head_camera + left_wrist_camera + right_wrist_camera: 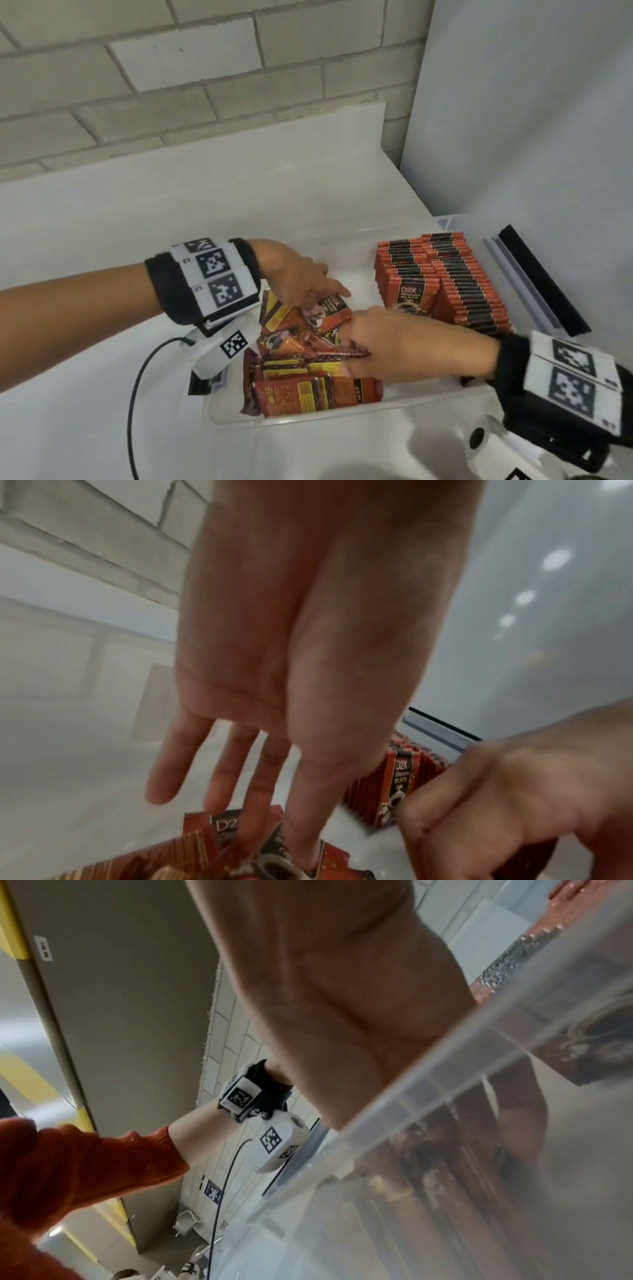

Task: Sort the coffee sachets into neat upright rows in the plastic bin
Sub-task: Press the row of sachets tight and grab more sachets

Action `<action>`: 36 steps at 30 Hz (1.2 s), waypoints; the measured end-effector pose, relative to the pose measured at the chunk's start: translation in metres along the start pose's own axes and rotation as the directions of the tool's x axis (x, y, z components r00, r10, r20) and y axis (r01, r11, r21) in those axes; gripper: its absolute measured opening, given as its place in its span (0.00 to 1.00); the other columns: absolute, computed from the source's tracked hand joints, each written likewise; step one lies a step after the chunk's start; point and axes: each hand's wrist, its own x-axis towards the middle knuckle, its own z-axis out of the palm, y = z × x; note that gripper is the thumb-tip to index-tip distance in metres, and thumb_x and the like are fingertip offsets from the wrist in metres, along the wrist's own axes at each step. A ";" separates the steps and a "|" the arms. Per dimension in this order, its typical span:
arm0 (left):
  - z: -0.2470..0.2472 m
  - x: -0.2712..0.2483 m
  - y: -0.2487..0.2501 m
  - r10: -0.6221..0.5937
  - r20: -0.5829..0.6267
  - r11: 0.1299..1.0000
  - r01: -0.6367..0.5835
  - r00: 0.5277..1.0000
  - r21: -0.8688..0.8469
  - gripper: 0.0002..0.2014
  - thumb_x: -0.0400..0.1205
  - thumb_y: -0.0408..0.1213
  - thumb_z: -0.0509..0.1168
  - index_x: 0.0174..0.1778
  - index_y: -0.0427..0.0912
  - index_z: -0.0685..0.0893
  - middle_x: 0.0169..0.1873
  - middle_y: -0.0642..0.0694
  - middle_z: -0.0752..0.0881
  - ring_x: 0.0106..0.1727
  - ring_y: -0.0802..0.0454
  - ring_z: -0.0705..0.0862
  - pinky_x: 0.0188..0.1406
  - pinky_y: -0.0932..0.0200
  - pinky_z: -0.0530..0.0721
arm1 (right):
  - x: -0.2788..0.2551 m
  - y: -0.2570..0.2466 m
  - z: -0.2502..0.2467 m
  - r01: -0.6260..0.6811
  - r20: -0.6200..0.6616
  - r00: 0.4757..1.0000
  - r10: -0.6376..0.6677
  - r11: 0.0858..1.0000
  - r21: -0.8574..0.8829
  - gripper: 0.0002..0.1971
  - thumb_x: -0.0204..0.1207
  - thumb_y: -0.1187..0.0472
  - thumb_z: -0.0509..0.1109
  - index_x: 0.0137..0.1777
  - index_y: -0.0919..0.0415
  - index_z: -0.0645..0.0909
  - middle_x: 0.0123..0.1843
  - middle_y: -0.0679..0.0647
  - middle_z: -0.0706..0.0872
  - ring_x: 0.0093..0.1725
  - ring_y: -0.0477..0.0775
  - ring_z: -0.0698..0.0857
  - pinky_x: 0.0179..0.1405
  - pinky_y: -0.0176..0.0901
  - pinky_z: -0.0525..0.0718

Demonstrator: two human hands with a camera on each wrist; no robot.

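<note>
Against a pale brick wall [171, 85], a clear plastic bin [308, 419] was set on a white counter [85, 428], upright red sachet rows [455, 284] packed at its right end, while loose red coffee sachets [301, 383] were touched by the left hand [294, 274] with straight fingers and pinched by the right hand [411, 346].
</note>
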 end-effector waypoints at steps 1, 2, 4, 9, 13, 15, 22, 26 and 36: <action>-0.001 0.001 0.001 0.004 -0.005 1.000 -0.004 1.000 0.010 0.27 0.88 0.43 0.55 0.82 0.58 0.55 0.66 0.43 0.67 0.68 0.41 0.70 0.60 0.49 0.73 | 0.000 0.000 0.000 0.006 -0.008 1.000 -0.006 1.000 0.006 0.14 0.82 0.50 0.65 0.51 0.62 0.78 0.49 0.57 0.81 0.49 0.59 0.83 0.48 0.54 0.82; -0.002 0.003 0.001 0.010 -0.021 1.000 -0.010 1.000 0.026 0.25 0.87 0.42 0.58 0.80 0.56 0.60 0.67 0.43 0.65 0.69 0.42 0.69 0.58 0.51 0.73 | 0.000 0.001 0.001 0.008 -0.014 1.000 -0.007 1.000 0.020 0.11 0.81 0.52 0.66 0.49 0.61 0.76 0.46 0.55 0.79 0.46 0.58 0.82 0.45 0.53 0.82; -0.002 0.005 0.003 0.026 -0.050 0.999 -0.024 0.998 0.043 0.23 0.84 0.38 0.64 0.75 0.52 0.67 0.71 0.44 0.62 0.70 0.44 0.67 0.54 0.54 0.74 | -0.001 0.001 0.000 0.000 -0.017 1.000 0.001 0.999 0.053 0.08 0.80 0.55 0.67 0.48 0.56 0.71 0.42 0.51 0.75 0.40 0.54 0.79 0.39 0.49 0.80; -0.002 0.015 0.013 0.098 0.003 0.995 -0.098 0.995 -0.034 0.32 0.78 0.34 0.71 0.73 0.49 0.61 0.63 0.45 0.67 0.58 0.43 0.75 0.45 0.51 0.77 | -0.001 0.000 0.005 0.013 0.006 1.000 -0.014 0.998 0.062 0.22 0.77 0.50 0.70 0.66 0.55 0.68 0.45 0.50 0.76 0.38 0.48 0.79 0.31 0.42 0.77; -0.001 0.021 0.022 0.059 0.097 0.995 -0.066 0.994 0.074 0.35 0.77 0.40 0.72 0.77 0.47 0.61 0.66 0.42 0.68 0.66 0.40 0.73 0.46 0.53 0.73 | 0.002 0.003 0.011 0.038 -0.037 0.999 -0.036 0.998 0.042 0.18 0.79 0.52 0.68 0.66 0.56 0.72 0.46 0.50 0.74 0.42 0.49 0.78 0.35 0.39 0.78; 0.001 0.022 0.023 0.043 0.095 0.992 -0.054 0.995 0.117 0.27 0.79 0.41 0.70 0.73 0.43 0.70 0.66 0.41 0.70 0.67 0.40 0.73 0.45 0.54 0.72 | 0.001 0.005 0.008 0.064 -0.088 0.994 -0.058 0.996 0.066 0.16 0.80 0.53 0.68 0.65 0.55 0.73 0.41 0.46 0.72 0.35 0.44 0.74 0.29 0.35 0.73; 0.004 0.021 0.018 0.083 -0.007 0.994 -0.083 0.997 -0.068 0.19 0.77 0.40 0.72 0.62 0.40 0.80 0.58 0.41 0.82 0.60 0.44 0.81 0.36 0.66 0.73 | -0.010 0.021 -0.003 0.104 -0.187 0.981 -0.053 0.956 0.275 0.11 0.76 0.56 0.73 0.55 0.45 0.76 0.41 0.40 0.83 0.39 0.40 0.85 0.34 0.30 0.82; 0.007 0.025 0.024 0.148 0.026 0.970 -0.140 0.989 -0.201 0.17 0.78 0.38 0.72 0.61 0.40 0.81 0.47 0.50 0.81 0.55 0.51 0.78 0.39 0.69 0.72 | -0.026 0.038 -0.012 0.078 -0.252 0.967 0.025 0.918 0.389 0.09 0.73 0.55 0.75 0.47 0.47 0.77 0.42 0.45 0.88 0.40 0.42 0.87 0.38 0.38 0.85; 0.004 0.022 0.014 0.129 0.069 0.986 -0.120 0.989 -0.111 0.08 0.74 0.49 0.73 0.35 0.53 0.83 0.53 0.44 0.86 0.61 0.45 0.78 0.53 0.53 0.80 | -0.050 0.068 0.001 0.154 -0.305 0.941 0.150 0.612 0.776 0.13 0.76 0.65 0.72 0.61 0.61 0.81 0.51 0.56 0.90 0.51 0.54 0.90 0.55 0.52 0.88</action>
